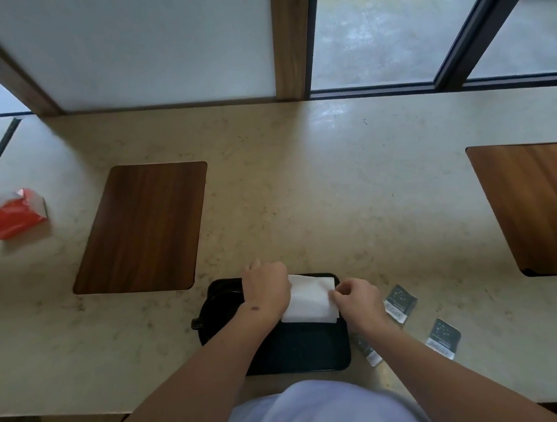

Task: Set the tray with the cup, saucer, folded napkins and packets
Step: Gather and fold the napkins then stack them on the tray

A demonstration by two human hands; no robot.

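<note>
- Black tray [297, 352] sits on the beige stone counter [302, 191], at the near edge, right in front of the person.
- White napkin [309, 298] lies flat across the tray's far half, folded to a rectangle.
- Left hand [267, 288]: palm down, fingers curled, pressing on the napkin's left edge. Not gripping as far as visible; fingertips are hidden under the hand.
- Right hand [355, 297]: fingers closed to a narrow pinch at the napkin's right edge, near its far right corner. Looks like it has the edge between thumb and fingers, though the contact point is small and partly hidden.
- Dark saucer [212, 314] rests on the tray's left side, mostly covered by the left forearm. A small handle-like knob sticks out at its left; cannot tell if that is the cup.
- Three dark packets off the tray, on the counter to its right: first packet [400, 303] just beside the right wrist, second packet [443, 338] nearer the counter edge, third packet [369, 351] partly under the right forearm, just beside the tray.
- Left wooden inlay [142, 229] and right wooden inlay [542, 206] set flush in the counter.
- Red tissue pack [14, 216] far left, well apart from the tray.
</note>
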